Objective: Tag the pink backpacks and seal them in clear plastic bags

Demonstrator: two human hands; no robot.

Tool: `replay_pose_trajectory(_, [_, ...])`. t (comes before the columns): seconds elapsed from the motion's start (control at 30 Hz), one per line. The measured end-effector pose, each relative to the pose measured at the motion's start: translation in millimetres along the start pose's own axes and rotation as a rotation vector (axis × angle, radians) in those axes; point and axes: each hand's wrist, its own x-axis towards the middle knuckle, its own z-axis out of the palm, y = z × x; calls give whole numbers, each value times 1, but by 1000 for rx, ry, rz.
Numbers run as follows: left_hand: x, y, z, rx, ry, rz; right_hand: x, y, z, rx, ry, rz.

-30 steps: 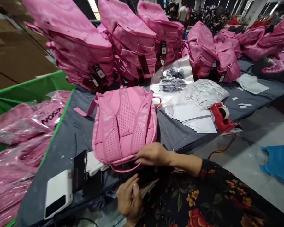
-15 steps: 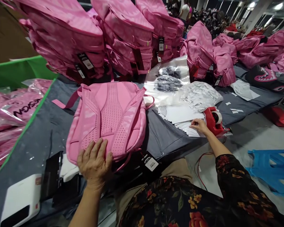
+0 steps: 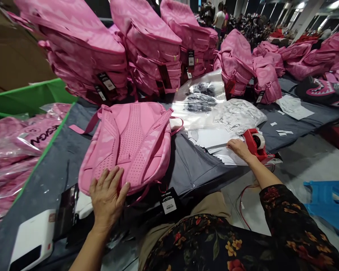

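A pink camouflage backpack [image 3: 135,131] lies on the dark-covered table with its straps and perforated back panel facing up. My left hand [image 3: 107,195] rests on its near left edge, fingers spread and flat. From the bag's near side hangs a black tag [image 3: 169,201] with a white barcode label. To the right, my right hand [image 3: 239,148] is over a spread stack of white paper sheets [image 3: 209,137], its fingers bent together on the paper; the fingertips are partly hidden. Right beside that hand stands a red tape dispenser [image 3: 255,145] with a white roll.
Stuffed pink backpacks [image 3: 149,49] with tags line the table's back. A clear bag of paper slips [image 3: 237,114] lies behind the sheets. At the left are a white device [image 3: 32,239] and a green-edged bin [image 3: 31,92] of bagged pink goods. A blue stool [image 3: 327,203] stands on the floor.
The view has shifted slightly. My left hand has slid a little toward me on the backpack's near edge. My right hand stays at the paper, with its fingers lower over it.
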Motion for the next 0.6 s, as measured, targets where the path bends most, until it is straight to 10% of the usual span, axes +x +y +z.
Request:
replay_pose_trajectory(0.27, [0, 89, 26, -94, 125, 175, -15, -14, 2, -62, -3, -19])
replay_pose_trajectory(0.6, [-4, 185, 88, -521, -296, 465, -41, -90, -61, 162, -162, -186])
